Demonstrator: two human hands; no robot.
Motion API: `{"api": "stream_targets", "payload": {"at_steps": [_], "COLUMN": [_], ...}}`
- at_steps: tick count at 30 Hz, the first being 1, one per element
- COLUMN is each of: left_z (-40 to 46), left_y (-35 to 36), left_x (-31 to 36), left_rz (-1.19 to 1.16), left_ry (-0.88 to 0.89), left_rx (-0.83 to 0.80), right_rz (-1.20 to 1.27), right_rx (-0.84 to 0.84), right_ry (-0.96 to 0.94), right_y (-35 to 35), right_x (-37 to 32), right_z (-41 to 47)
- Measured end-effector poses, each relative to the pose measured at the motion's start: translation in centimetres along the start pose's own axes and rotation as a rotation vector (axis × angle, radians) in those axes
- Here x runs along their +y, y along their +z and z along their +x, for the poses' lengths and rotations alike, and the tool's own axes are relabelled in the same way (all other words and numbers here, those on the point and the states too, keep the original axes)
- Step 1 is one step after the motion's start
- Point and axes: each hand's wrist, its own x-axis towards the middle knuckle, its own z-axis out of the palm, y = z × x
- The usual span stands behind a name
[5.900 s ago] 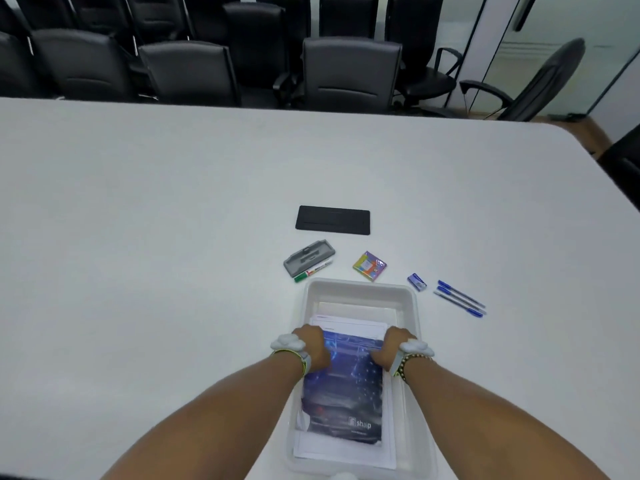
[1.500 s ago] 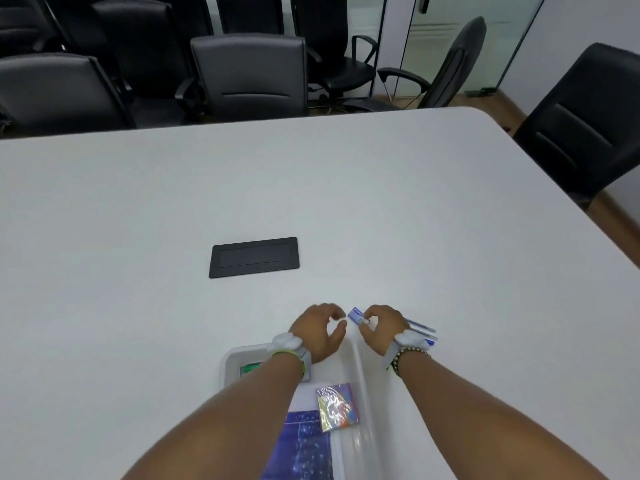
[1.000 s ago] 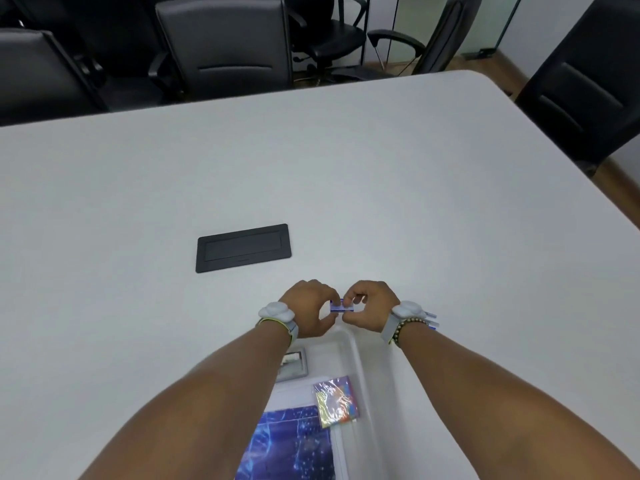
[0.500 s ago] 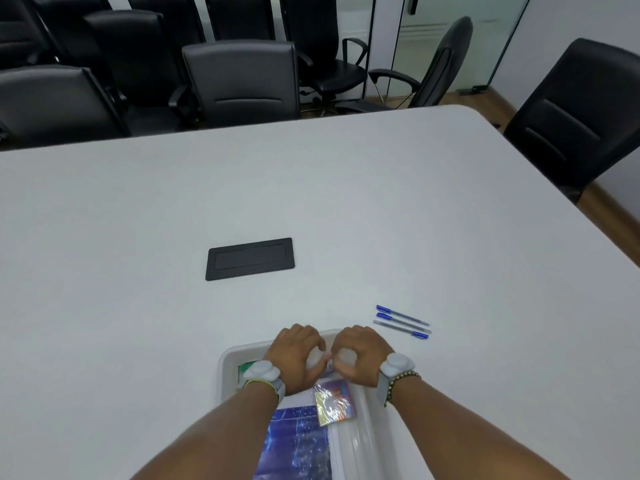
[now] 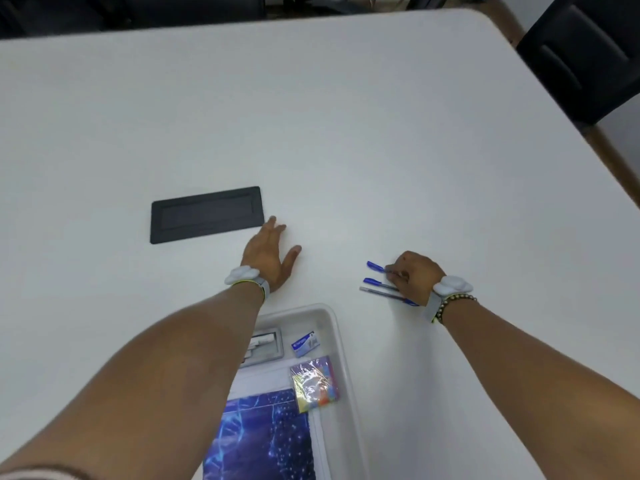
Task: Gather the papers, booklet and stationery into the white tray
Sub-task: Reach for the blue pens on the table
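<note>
The white tray (image 5: 335,327) lies at the near edge and holds the blue booklet (image 5: 263,438) on papers, a small blue box (image 5: 305,342), a colourful wrapped pad (image 5: 314,383) and a grey case (image 5: 265,346) partly hidden by my left forearm. Three blue pens (image 5: 375,284) lie on the table to the right of the tray. My right hand (image 5: 414,275) rests on their right ends, fingers curled over them; the farthest pen is pinched at the fingertips. My left hand (image 5: 268,256) lies flat and open on the table beyond the tray, holding nothing.
A black rectangular panel (image 5: 206,214) is set in the white table (image 5: 346,133) just left of my left hand. A black chair (image 5: 588,53) stands past the table's far right corner. The table's right edge runs diagonally on the right.
Both hands left the tray, where the small blue box now lies. My right hand went right onto the pens. My left hand moved forward and flattened on the table.
</note>
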Motion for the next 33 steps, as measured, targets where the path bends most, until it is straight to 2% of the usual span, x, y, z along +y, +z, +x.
{"api": "stream_targets", "payload": {"at_steps": [2, 6, 10, 13, 17, 20, 22, 25, 27, 31, 33], "left_z": [0.2, -0.2, -0.1, 0.1, -0.1, -0.2, -0.1, -0.3, -0.2, -0.8, -0.3], "left_y": [1.1, 0.9, 0.9, 0.6, 0.6, 0.5, 0.4, 0.4, 0.3, -0.6, -1.7], "left_x": [-0.6, -0.8, -0.9, -0.8, -0.7, -0.6, -0.5, -0.4, -0.4, 0.0, 0.2], "left_rz": [0.054, 0.065, 0.062, 0.058, 0.063, 0.056, 0.05, 0.042, 0.031, 0.059, 0.015], "left_ry": [-0.016, -0.005, -0.007, -0.013, -0.027, -0.034, -0.041, -0.036, -0.034, -0.009, -0.024], "left_rx": [0.021, 0.101, 0.112, 0.105, 0.101, 0.101, 0.096, 0.11, 0.112, 0.041, -0.049], "right_rz": [-0.007, 0.104, 0.082, 0.057, -0.058, 0.152, 0.208, -0.045, -0.159, -0.281, -0.189], "right_rx": [0.015, 0.206, 0.109, 0.164, 0.244, 0.322, 0.305, 0.184, 0.179, 0.223, 0.212], "right_ry": [-0.051, -0.003, -0.146, -0.172, -0.106, 0.027, 0.053, -0.101, -0.134, -0.061, 0.053], "right_y": [-0.2, -0.8, 0.9, 1.8, 1.7, 1.0, 1.0, 2.7, 3.9, 3.5, 2.4], "right_x": [0.0, -0.9, 0.4, 1.7, 0.9, -0.8, -1.7, -1.6, -0.7, -1.3, -3.2], "right_z": [0.6, -0.6, -2.9, -3.2, -2.4, -3.0, -3.8, -5.4, -6.0, -6.1, -5.8]}}
